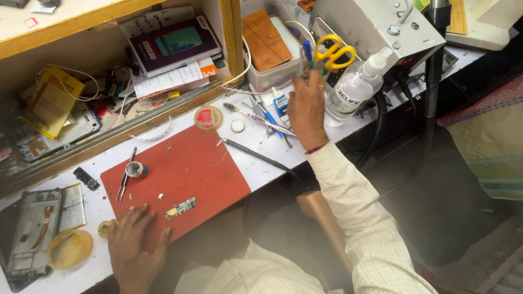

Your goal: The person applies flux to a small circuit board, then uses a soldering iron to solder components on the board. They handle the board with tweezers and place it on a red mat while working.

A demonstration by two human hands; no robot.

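My left hand [136, 239] lies flat, fingers spread, on the near left corner of a red work mat [185, 163], close to a small green circuit board [181, 208]. My right hand [306, 106] reaches up to a tool holder beside the clear plastic box [272, 76]. Its fingers are up among the tools standing there, just below the yellow-handled scissors [335, 51]; whether they grip one I cannot tell. Tweezers [126, 177] and a small solder reel [135, 170] rest on the mat's left edge.
A clear liquid bottle [351, 90] stands right of my right hand, before a white bench unit [376, 27]. A probe [256, 155], toothbrush [256, 117] and round tin [208, 118] lie behind the mat. An opened phone [30, 234] and yellow tape roll [68, 249] sit at left.
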